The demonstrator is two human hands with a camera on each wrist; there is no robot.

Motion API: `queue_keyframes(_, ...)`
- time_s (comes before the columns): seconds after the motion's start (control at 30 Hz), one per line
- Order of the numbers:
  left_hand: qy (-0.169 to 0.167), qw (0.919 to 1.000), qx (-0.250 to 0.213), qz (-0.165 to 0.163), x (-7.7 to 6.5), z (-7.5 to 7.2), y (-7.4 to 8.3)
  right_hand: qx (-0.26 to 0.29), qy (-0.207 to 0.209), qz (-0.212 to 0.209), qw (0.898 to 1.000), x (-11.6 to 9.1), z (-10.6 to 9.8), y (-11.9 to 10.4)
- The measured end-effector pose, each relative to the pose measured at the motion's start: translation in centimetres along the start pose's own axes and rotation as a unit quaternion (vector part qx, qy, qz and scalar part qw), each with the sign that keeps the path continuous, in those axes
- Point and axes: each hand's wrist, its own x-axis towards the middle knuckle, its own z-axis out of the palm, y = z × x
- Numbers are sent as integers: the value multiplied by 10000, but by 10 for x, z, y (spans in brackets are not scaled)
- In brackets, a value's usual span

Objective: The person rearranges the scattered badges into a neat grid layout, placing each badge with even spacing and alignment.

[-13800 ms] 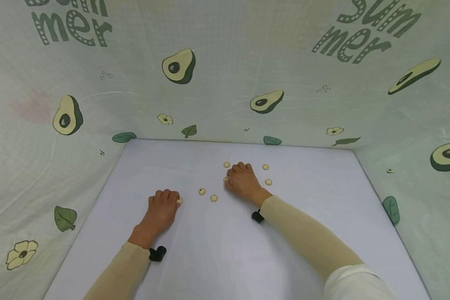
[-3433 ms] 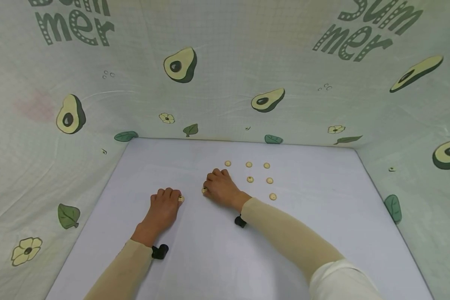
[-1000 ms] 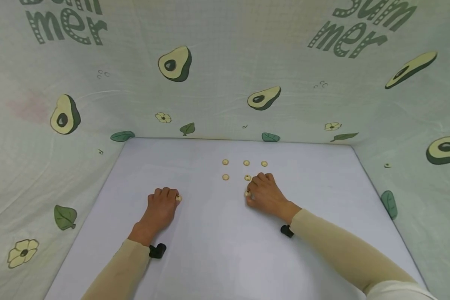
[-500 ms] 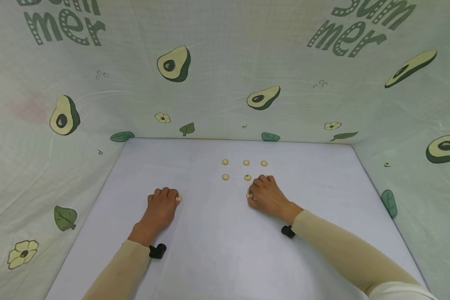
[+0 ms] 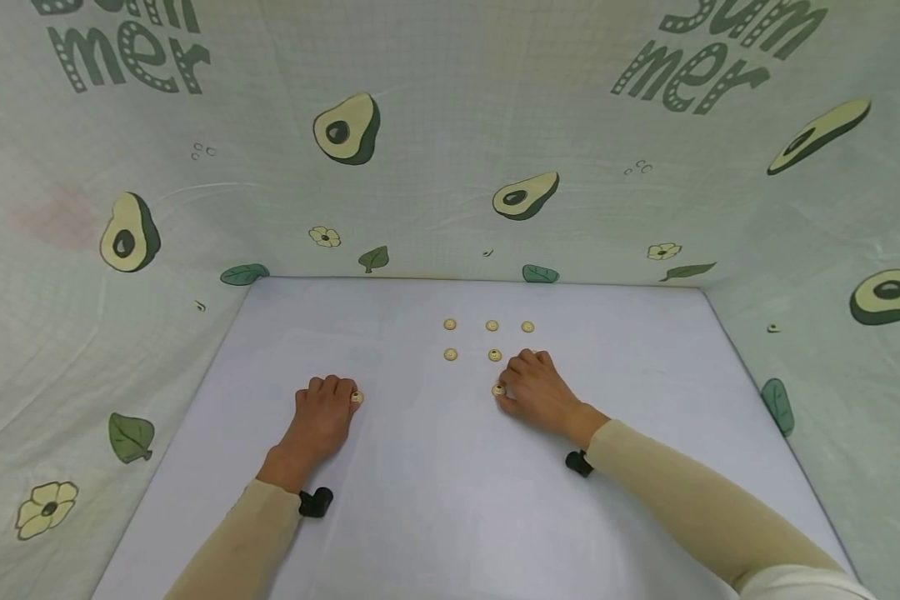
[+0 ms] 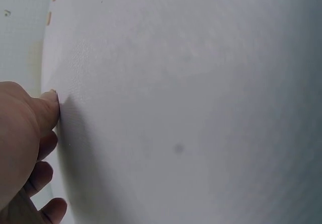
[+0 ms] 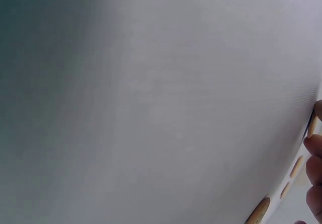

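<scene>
Small round wooden buttons lie on the white table. My left hand (image 5: 323, 417), fingers curled, holds one button (image 5: 357, 397) down at the tabletop by its thumb and index finger; in the left wrist view the thumb (image 6: 48, 105) hides it. My right hand (image 5: 537, 390) pinches another button (image 5: 499, 389) at the table surface, in front of the middle button (image 5: 495, 355) of the second row. The right wrist view shows this pinched button (image 7: 312, 126) edge-on between fingertips. Behind the right hand's knuckles a sliver of one more button shows.
Three buttons make a back row: left (image 5: 450, 324), middle (image 5: 492, 326) and right (image 5: 527, 327). Another button (image 5: 451, 354) lies at the left of the second row. A patterned cloth (image 5: 435, 133) rises behind the table (image 5: 420, 500) and along both sides.
Since 3.4 seconds ago my right hand has carried a button rightward to the front of the rows; over the last half second it barely moves. My left hand has stayed in place.
</scene>
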Motion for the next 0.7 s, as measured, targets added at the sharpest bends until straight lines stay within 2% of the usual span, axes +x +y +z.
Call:
queue_keyframes(0.4, 91, 9996, 177, 177, 1, -1, -1, 20, 127, -75, 9999, 0, 0, 0)
queue_keyframes(0.7, 379, 9968, 514, 490, -1, -1, 3, 56, 187, -91, 9998, 1, -2, -2)
